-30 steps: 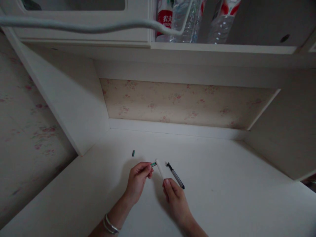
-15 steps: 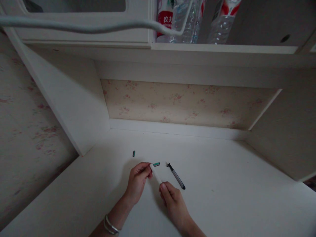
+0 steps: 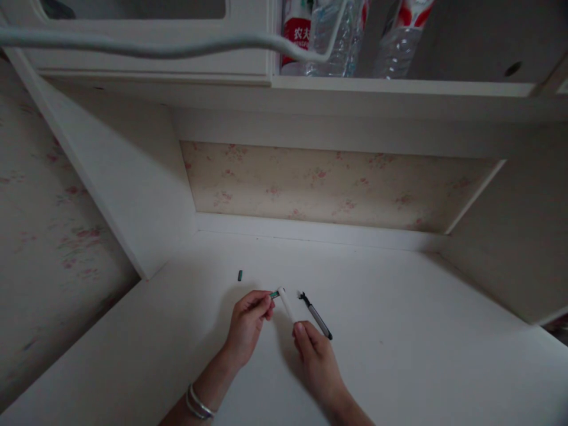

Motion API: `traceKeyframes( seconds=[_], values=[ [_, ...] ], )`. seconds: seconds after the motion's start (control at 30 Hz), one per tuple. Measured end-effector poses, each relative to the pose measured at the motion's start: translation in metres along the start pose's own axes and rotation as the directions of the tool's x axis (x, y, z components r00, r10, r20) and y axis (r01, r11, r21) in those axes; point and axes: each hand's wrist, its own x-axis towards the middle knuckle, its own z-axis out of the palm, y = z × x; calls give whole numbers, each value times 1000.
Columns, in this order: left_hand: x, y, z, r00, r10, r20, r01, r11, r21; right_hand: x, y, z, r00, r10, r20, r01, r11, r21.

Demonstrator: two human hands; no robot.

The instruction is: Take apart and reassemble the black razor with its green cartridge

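My left hand point(image 3: 249, 322) pinches a small green razor cartridge point(image 3: 274, 294) by its left end. A slim white razor handle point(image 3: 287, 306) is gripped near its lower end by my right hand point(image 3: 314, 355). Its upper tip meets or nearly meets the right end of the cartridge; I cannot tell whether they are joined. Right of the white handle, a black and grey razor handle point(image 3: 318, 319) lies slantwise on the white desk point(image 3: 399, 367), its forked head pointing away. Beyond my left hand, a second green cartridge point(image 3: 240, 276) lies on the desk.
Above the desk runs a cabinet shelf holding clear plastic bottles point(image 3: 331, 41) with red labels. A pale curved tube point(image 3: 155, 50) crosses the top of the view. White side panels point(image 3: 128, 177) bound the desk left and right, with floral wallpaper point(image 3: 319, 180) behind.
The white handle and my right hand have shifted slightly right. The cartridge, seen right of the handle's tip before, now shows between that tip and my left fingers.
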Motion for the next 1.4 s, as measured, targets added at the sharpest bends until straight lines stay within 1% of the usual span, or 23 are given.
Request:
traceKeyframes(
  seconds=[0.13,0.17,0.3,0.33,0.47,0.5,0.63,0.67,0.83,1.0,1.03,1.17,1.2,1.33,1.4],
  values=[
    [0,0,0,1000,-4,-6,4,1000,-15,-1,-4,0,996,-21,86,20,1000,12],
    [0,0,0,1000,-3,-8,3,1000,-16,-1,-5,0,996,-22,85,22,1000,12],
    [0,-1,-1,1000,-7,-9,7,1000,3,0,-6,-1,1000,-6,-13,7,1000,6],
    [0,-1,-1,1000,-8,-8,8,1000,6,0,-5,-1,1000,-4,-16,4,1000,7],
    [0,-1,0,1000,-6,-7,6,1000,5,0,-2,1,997,-4,79,3,1000,6],
    [0,0,0,1000,-5,-6,5,1000,5,0,-2,1,997,-1,82,1,1000,3],
    [-1,0,1,1000,-11,-9,11,1000,20,1,-2,-2,1000,12,-2,-12,1000,-6],
    [-1,0,1,1000,-15,-8,15,1000,26,2,-2,-2,1000,9,-6,-9,1000,-9],
    [-1,0,1,1000,-9,-9,10,1000,19,1,-4,-2,996,-16,84,16,1000,-6],
    [0,1,2,1000,-20,-10,20,1000,10,1,-3,-2,1000,4,-2,-4,1000,10],
    [0,1,2,1000,-20,-8,20,1000,10,1,-3,-2,1000,4,1,-4,1000,13],
    [-1,1,2,1000,-16,6,16,1000,2,1,-4,-2,997,-20,80,19,1000,13],
    [-1,1,2,1000,-16,7,16,1000,2,1,-4,-2,997,-23,80,23,1000,11],
    [-1,1,2,1000,-24,2,24,1000,10,3,-2,-5,1000,-15,-9,15,1000,2],
    [-1,1,3,1000,-29,2,29,1000,10,4,-2,-8,1000,-7,-29,7,1000,3]
  ],
)
